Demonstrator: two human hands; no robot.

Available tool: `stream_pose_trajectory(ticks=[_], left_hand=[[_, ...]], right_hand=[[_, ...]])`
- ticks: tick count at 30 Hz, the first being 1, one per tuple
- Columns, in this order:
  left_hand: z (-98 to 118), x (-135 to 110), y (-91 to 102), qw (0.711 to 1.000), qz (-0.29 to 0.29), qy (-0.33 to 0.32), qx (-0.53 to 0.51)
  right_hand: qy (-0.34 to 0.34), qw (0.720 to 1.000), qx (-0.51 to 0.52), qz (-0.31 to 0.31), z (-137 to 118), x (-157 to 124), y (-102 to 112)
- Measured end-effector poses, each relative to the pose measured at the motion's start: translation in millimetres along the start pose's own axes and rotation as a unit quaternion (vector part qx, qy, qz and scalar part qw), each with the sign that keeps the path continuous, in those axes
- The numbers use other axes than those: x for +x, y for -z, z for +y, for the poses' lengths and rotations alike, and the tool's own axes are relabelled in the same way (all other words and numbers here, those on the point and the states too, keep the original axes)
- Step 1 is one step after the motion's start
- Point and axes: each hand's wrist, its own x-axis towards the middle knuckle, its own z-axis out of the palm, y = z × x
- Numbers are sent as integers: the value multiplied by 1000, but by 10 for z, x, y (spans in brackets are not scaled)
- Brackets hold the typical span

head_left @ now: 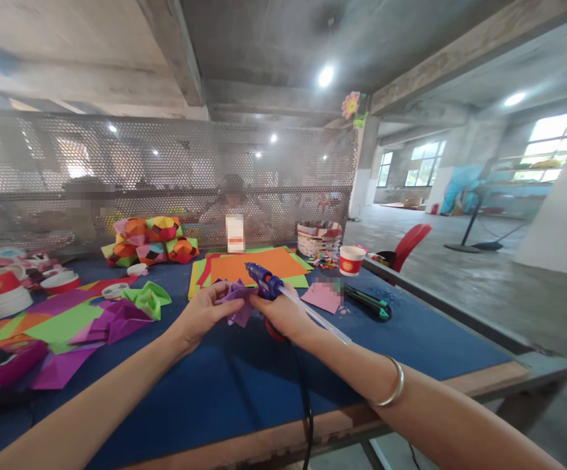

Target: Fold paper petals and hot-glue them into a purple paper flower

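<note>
Between my two hands is a folded piece of purple paper (238, 305), raised over the blue tabletop. My left hand (211, 309) pinches its left side, thumb in front. My right hand (283, 312) is wrapped round a blue hot glue gun (264, 279), and its thumb reaches the paper's right edge. The gun's nozzle points up and left, above the paper. From its back a long clear glue stick (315, 316) slants down over my right forearm. A black cord (304, 391) hangs below the gun. Whether my right fingers also grip the paper is hidden.
Coloured sheets (254, 264) lie behind my hands. To the right are pink paper (323, 296), a black-and-green utility knife (369, 303), a paper cup (351, 261) and a woven basket (319, 237). Folded paper balls (150, 240) and purple folded pieces (119, 320) sit left. A perforated screen (166, 156) stands behind.
</note>
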Motion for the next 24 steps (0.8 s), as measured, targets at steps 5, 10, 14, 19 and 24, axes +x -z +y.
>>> stream_pose_trajectory(ticks=[5,10,14,19,24], left_hand=[[-46,26,31,1000,-4,6,26],[-40,38,22,999,6,8,48],[2,28,13,998,-6,21,56],[45,15,14,998,-2,32,55],[54,1,15,997,11,48,62]], right_hand=[[9,1000,-13,-2,19,-1,-3],[8,1000,4,-16,53,-4,-12],[7,1000,10,-29,50,-9,-12],[7,1000,19,-24,67,-20,-27],[20,999,29,-33,116,-9,-46]])
